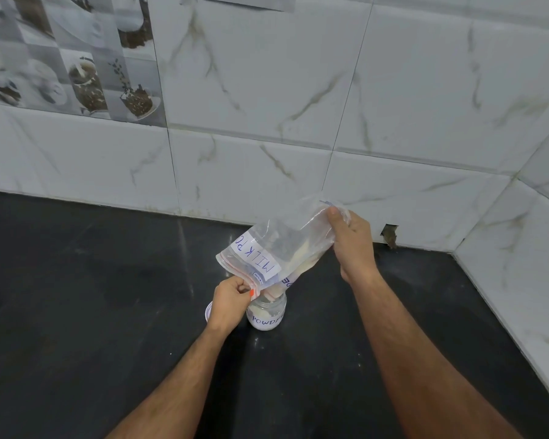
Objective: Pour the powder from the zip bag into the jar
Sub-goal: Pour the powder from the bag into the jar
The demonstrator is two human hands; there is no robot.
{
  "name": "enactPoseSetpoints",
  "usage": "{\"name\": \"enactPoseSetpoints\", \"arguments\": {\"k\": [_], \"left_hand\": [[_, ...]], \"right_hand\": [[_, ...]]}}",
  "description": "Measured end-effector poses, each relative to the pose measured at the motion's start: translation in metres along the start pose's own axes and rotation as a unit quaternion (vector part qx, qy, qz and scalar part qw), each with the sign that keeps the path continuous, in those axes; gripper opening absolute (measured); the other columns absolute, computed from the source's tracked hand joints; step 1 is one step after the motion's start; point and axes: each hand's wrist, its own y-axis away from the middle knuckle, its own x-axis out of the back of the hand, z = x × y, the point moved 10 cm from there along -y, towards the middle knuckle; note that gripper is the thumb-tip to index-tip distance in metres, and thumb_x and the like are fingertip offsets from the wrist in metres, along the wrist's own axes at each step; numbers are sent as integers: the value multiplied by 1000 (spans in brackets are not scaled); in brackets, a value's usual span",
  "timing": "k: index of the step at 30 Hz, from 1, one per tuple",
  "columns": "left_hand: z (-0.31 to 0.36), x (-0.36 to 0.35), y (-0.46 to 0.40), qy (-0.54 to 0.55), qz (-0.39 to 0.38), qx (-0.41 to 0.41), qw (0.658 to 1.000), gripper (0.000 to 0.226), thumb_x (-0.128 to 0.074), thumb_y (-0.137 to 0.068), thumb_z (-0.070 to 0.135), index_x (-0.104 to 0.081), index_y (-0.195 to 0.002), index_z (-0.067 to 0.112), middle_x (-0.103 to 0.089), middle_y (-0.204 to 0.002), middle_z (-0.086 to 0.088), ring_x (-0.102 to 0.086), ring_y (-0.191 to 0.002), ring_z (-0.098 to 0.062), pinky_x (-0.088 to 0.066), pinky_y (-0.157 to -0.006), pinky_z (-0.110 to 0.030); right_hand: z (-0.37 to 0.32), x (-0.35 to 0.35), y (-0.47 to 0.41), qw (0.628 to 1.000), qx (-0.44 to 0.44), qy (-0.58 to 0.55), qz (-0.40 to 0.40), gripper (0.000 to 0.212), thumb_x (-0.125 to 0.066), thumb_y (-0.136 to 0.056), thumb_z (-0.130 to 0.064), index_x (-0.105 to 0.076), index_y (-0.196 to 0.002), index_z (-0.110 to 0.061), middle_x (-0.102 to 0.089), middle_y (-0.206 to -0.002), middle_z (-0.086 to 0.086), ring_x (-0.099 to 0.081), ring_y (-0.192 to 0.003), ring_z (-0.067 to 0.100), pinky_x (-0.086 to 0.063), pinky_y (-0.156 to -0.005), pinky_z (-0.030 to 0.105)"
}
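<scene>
The bag (276, 248) is held tilted over the jar (267, 313), its open zip end down and its bottom corner raised to the right. Pale powder (301, 263) is seen banked along the lower side of the bag, w/ a narrow tongue of it reaching the jar mouth. The jar stands upright on the dark desk (108, 280), partly filled, a "POWDER" label showing on its front.

The left hand (230, 301) is pinched on the zip edge just beside the jar mouth, fingers curled round the plastic. The right hand (351, 245) is closed on the raised bottom corner, thumb on top. Both grips are thus shut on the bag, nothing else held.

A white round thing (208, 312), prob. the lid, lies on the desk behind the left wrist; mostly hidden.

Risks, as judged from here:
- The jar mouth is narrow vs. the bag opening; if the bag is lifted too steeply, the banked powder may slide in one lump and overshoot onto the desk.
- The jar is not being steadied; a nudge from the left hand could tip it.
- If the zip edge is let slack, the spout may fold and spill sideways.
- Overfill is possible; level inside can't be read exactly.
</scene>
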Motion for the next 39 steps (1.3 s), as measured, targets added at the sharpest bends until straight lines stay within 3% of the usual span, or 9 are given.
{"name": "enactPoseSetpoints", "arguments": {"k": [2, 12, 16, 19, 24, 29, 31, 34, 39], "left_hand": [[-1, 0, 0, 2, 2, 4, 1000, 9, -80, -80, 6, -78, -86, 11, -80, -85, 0, -75, -94, -25, -59, -84, -35], [-12, 4, -1, 6, 4, 17, 1000, 16, -80, -78, 16, -74, -85, 3, -76, -87, -16, -65, -78, -15, -57, -87, -50], [-18, 4, -1, 5, -10, 24, 1000, 27, -82, -69, 38, -75, -80, 14, -78, -79, 0, -70, -76, -19, -58, -83, -44], [-22, 2, -3, 28, -15, 26, 999, 47, -81, -60, 51, -74, -84, 10, -77, -82, -6, -64, -75, -14, -58, -87, -49], [-16, 3, 1, 24, -8, 25, 999, 19, -86, -73, 27, -75, -76, 13, -77, -77, -3, -68, -75, -17, -57, -87, -50], [-20, 5, 1, 40, -18, 24, 999, 37, -82, -61, 50, -79, -86, 22, -80, -90, 1, -74, -98, -28, -57, -93, -55], [-18, 5, 3, 46, -19, 17, 999, 33, -83, -64, 46, -79, -86, 23, -80, -91, 2, -75, -97, -26, -57, -94, -54], [-16, 6, 6, 42, -10, 21, 999, 11, -82, -72, 32, -78, -82, 30, -80, -88, 7, -75, -94, -19, -58, -92, -52], [-15, 5, 8, 39, -4, 14, 999, 13, -82, -77, 18, -77, -75, 30, -79, -81, 8, -74, -84, -12, -60, -89, -47]], "right_hand": [[-7, -7, 1, 1000, 6, 6, -15, 30, -51, -103, -14, -75, -93, -28, -78, -92, -10, -72, -92, 5, -54, -78, 21], [-16, -26, 4, 998, 25, 1, -57, 28, -51, -104, -16, -76, -98, -27, -78, -102, 0, -72, -103, 19, -57, -86, 29], [-21, -35, 6, 997, 39, 12, -72, 30, -51, -104, -17, -76, -91, -29, -78, -93, -6, -72, -94, 15, -54, -80, 26], [-23, -38, 6, 996, 49, 20, -77, 31, -51, -104, -19, -75, -90, -31, -77, -92, -8, -71, -94, 14, -53, -79, 25], [-25, -39, 6, 995, 54, 24, -85, 31, -51, -104, -17, -75, -89, -30, -77, -87, -12, -70, -90, 10, -53, -76, 21], [-21, -42, 7, 994, 43, 25, -101, 24, -54, -103, -20, -76, -95, -25, -77, -99, 0, -71, -95, 15, -57, -83, 30], [-15, -42, 6, 994, 26, 7, -107, 16, -60, -100, -27, -74, -106, -22, -77, -107, -1, -71, -101, 12, -57, -86, 29], [6, -37, 6, 994, -32, -29, -103, 38, -70, -92, -34, -66, -127, -23, -74, -122, 1, -69, -115, 18, -56, -95, 36], [31, -26, 9, 990, -102, -61, -73, 25, -69, -93, -16, -69, -117, -19, -78, -105, -2, -75, -92, 11, -60, -80, 32]]}}
